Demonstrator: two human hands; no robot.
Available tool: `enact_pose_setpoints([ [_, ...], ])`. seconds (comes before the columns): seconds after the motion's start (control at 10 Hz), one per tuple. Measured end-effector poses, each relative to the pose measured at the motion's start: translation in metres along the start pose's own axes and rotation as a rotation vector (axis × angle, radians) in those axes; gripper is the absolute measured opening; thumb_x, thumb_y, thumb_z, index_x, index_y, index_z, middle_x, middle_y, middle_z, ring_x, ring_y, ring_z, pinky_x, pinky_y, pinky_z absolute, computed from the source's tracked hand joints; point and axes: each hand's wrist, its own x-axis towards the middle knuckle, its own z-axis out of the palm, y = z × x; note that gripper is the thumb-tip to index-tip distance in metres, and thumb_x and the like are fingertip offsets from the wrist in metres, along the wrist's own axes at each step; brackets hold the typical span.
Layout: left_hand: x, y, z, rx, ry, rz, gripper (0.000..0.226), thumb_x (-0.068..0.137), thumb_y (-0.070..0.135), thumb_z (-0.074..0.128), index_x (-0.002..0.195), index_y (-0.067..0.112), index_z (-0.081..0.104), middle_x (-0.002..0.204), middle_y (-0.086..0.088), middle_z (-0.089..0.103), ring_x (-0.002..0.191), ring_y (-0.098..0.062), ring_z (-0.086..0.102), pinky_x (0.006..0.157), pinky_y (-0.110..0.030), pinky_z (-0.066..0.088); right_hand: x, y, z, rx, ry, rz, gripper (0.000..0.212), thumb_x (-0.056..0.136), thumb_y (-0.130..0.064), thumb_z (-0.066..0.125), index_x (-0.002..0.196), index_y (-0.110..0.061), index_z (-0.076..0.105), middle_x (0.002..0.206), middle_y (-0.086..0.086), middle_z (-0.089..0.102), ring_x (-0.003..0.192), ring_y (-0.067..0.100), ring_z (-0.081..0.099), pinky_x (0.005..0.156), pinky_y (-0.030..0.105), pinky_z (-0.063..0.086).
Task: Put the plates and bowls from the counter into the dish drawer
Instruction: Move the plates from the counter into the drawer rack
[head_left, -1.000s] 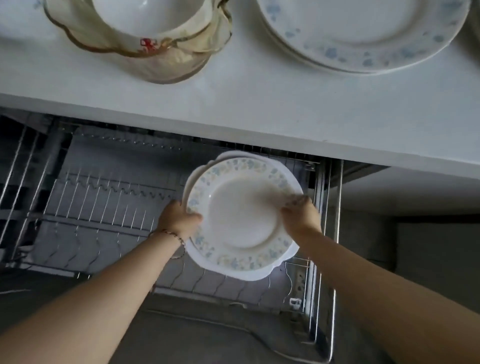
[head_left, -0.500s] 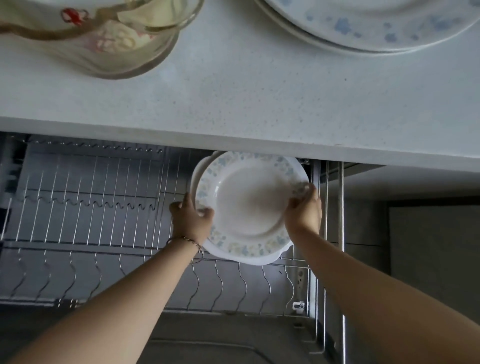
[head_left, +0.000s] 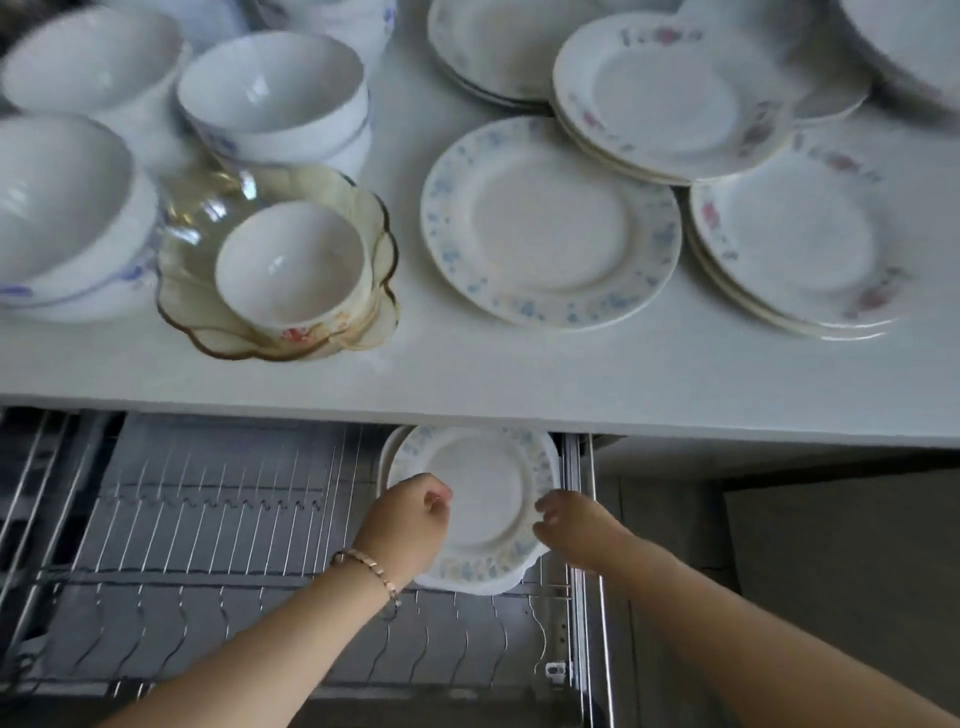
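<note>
Racking the blue-flowered plates (head_left: 483, 499) upright at the right end of the dish drawer (head_left: 208, 519) seems nearly done. The left hand (head_left: 410, 519) curls at their rim, grip unclear; the right hand (head_left: 571, 525) hovers beside them, loosely curled, empty. Next, probably: fetching stacked plates (head_left: 550, 223) from the surface (head_left: 519, 374).

A thin gold-toned link bracelet (head_left: 366, 569) is circling the wrist below the left hand (head_left: 405, 525). Both forearms are showing bare.

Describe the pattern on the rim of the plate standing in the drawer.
The plate has a pale-blue floral rim; head view.
</note>
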Motion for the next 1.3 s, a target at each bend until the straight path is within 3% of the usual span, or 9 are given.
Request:
enact_pose_setpoints([
  [0.1, -0.029, 0.057, -0.031, -0.105, 0.064, 0.106, 0.016, 0.088, 0.011, 0.054, 0.090, 0.017, 0.068, 0.096, 0.000, 0.071, 0.099, -0.018, 0.065, 0.091, -0.028, 0.051, -0.051, -0.016, -0.050, -0.132, -0.019, -0.103, 0.041, 0.093, -0.023, 0.047, 0.132, -0.014, 0.050, 0.136, 0.005, 0.054, 0.121, 0.020, 0.055, 0.097, 0.025, 0.043],
  [0.2, -0.044, 0.115, -0.060, -0.193, 0.104, 0.146, 0.019, 0.087, 0.009, 0.050, 0.082, 0.024, 0.060, 0.091, -0.003, 0.070, 0.092, -0.022, 0.067, 0.078, -0.028, 0.050, -0.091, -0.030, -0.104, -0.141, 0.102, -0.186, 0.037, 0.090, -0.023, 0.050, 0.125, -0.015, 0.057, 0.129, 0.004, 0.059, 0.116, 0.019, 0.057, 0.094, 0.021, 0.042],
  [0.3, -0.043, 0.165, -0.080, -0.311, 0.225, 0.117, 0.023, 0.086, 0.008, 0.049, 0.107, 0.015, 0.057, 0.108, -0.012, 0.066, 0.092, -0.026, 0.063, 0.078, -0.032, 0.049, -0.117, -0.041, -0.162, -0.036, 0.274, -0.257, 0.033, 0.089, -0.019, 0.048, 0.120, -0.020, 0.061, 0.109, -0.001, 0.062, 0.094, 0.017, 0.060, 0.078, 0.018, 0.042],
  [0.6, 0.018, 0.279, -0.075, -0.460, 0.347, -0.011, 0.059, 0.085, 0.012, 0.058, 0.139, 0.008, 0.034, 0.132, -0.016, 0.053, 0.117, -0.032, 0.055, 0.099, -0.035, 0.043, -0.043, -0.055, -0.320, 0.044, 0.699, -0.222, 0.049, 0.090, -0.018, 0.048, 0.136, -0.006, 0.038, 0.139, 0.019, 0.039, 0.128, 0.034, 0.040, 0.104, 0.039, 0.036],
  [0.7, 0.055, 0.308, -0.072, -0.522, 0.301, -0.052, 0.070, 0.081, 0.016, 0.064, 0.142, 0.008, 0.030, 0.132, -0.012, 0.054, 0.117, -0.032, 0.056, 0.097, -0.037, 0.047, -0.017, -0.049, -0.352, 0.119, 0.650, -0.140, 0.048, 0.090, -0.020, 0.049, 0.132, 0.000, 0.040, 0.137, 0.022, 0.040, 0.126, 0.038, 0.040, 0.103, 0.044, 0.036],
  [0.8, 0.093, 0.322, -0.070, -0.656, 0.290, -0.071, 0.055, 0.072, 0.007, 0.070, 0.124, 0.004, 0.053, 0.119, -0.014, 0.064, 0.106, -0.029, 0.062, 0.085, -0.033, 0.051, 0.022, -0.041, -0.373, 0.508, 0.516, -0.164, 0.029, 0.088, -0.013, 0.053, 0.116, -0.003, 0.053, 0.132, 0.023, 0.051, 0.108, 0.033, 0.055, 0.096, 0.041, 0.047],
  [0.9, 0.119, 0.328, -0.068, -0.813, 0.269, -0.143, 0.052, 0.074, -0.007, 0.065, 0.124, 0.003, 0.053, 0.124, -0.015, 0.061, 0.112, -0.033, 0.059, 0.084, -0.037, 0.053, 0.039, -0.034, -0.378, 0.936, 0.392, -0.167, 0.027, 0.085, 0.002, 0.057, 0.109, -0.008, 0.052, 0.115, 0.020, 0.061, 0.090, 0.024, 0.056, 0.085, 0.039, 0.052],
  [1.0, 0.130, 0.329, -0.067, -0.945, 0.228, -0.190, 0.047, 0.081, -0.017, 0.056, 0.125, -0.001, 0.052, 0.127, -0.019, 0.058, 0.116, -0.035, 0.057, 0.082, -0.039, 0.052, 0.042, -0.027, -0.375, 1.136, 0.332, -0.206, 0.040, 0.086, 0.007, 0.057, 0.124, -0.003, 0.051, 0.095, 0.009, 0.059, 0.084, 0.024, 0.058, 0.084, 0.038, 0.051],
  [1.3, 0.052, 0.280, -0.055, -0.919, 0.209, -0.109, 0.055, 0.069, -0.020, 0.065, 0.119, -0.002, 0.051, 0.117, -0.017, 0.063, 0.102, -0.033, 0.065, 0.062, -0.034, 0.060, -0.025, 0.000, -0.337, 0.982, 0.334, -0.367, 0.031, 0.084, 0.006, 0.058, 0.111, -0.011, 0.056, 0.088, 0.005, 0.063, 0.084, 0.025, 0.061, 0.083, 0.041, 0.052],
])
